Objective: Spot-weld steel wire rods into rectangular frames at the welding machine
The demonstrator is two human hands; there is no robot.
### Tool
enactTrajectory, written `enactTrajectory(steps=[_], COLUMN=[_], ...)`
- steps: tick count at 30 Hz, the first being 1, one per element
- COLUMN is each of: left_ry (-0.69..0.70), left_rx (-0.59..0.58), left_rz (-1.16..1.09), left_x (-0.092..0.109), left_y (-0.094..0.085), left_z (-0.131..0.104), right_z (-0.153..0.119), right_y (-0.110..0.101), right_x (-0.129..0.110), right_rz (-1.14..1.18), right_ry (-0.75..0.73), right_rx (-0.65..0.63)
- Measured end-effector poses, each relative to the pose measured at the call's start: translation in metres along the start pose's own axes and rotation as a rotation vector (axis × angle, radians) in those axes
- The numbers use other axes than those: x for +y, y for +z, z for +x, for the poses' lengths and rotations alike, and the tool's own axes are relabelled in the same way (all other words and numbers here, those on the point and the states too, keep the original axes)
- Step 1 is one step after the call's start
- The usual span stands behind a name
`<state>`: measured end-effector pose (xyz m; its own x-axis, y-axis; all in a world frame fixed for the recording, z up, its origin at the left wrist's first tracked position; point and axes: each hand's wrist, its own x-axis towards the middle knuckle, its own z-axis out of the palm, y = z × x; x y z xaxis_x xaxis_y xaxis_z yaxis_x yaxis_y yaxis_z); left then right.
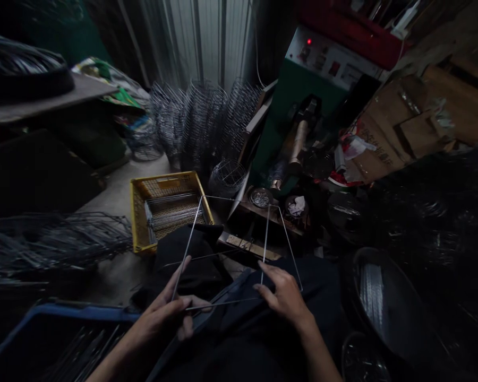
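A thin bent wire frame (191,232) spans the space between my two hands above my lap. My left hand (179,305) grips its lower left part, thumb and fingers closed on the wire, with the index finger stretched along it. At the lower right, my right hand (281,292) has its thumb and fingertips against the wire where a straight side rises. The far side of the frame reaches towards a small round dish of metal bits (261,197).
A yellow crate (133,223) with wire pieces stands ahead left. Behind it are stacked wire baskets (203,116). A green machine (287,79) with a red light is ahead right, beside cardboard boxes (398,127). A blue bin (75,310) sits lower left.
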<state>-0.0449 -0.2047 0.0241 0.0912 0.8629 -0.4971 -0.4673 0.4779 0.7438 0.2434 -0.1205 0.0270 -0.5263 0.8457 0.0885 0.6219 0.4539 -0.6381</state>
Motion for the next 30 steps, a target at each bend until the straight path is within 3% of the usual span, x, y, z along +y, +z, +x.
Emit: enactTrajectory(steps=[5, 11, 14, 20, 30], left_ry=[0.014, -0.010, -0.011, 0.026, 0.045], left_rx=[-0.063, -0.167, -0.163, -0.110, -0.141], left_rz=[0.011, -0.088, -0.126, -0.093, -0.062], left_x=[-0.008, -0.022, -0.026, -0.020, -0.007], left_y=[-0.003, -0.001, -0.003, -0.006, 0.000], left_z=[0.006, 0.010, 0.008, 0.006, 0.010], right_z=[-0.001, 0.016, 0.016, 0.000, -0.017], right_y=[-0.002, 0.020, 0.021, 0.009, -0.003], right_x=[-0.004, -0.037, -0.043, -0.029, -0.028], right_rz=[0.014, 0.249, 0.310, 0.144, 0.092], right_ry=[-0.001, -0.216, -0.259, -0.157, -0.063], right_rx=[0.056, -0.118, -0.112, -0.027, -0.108])
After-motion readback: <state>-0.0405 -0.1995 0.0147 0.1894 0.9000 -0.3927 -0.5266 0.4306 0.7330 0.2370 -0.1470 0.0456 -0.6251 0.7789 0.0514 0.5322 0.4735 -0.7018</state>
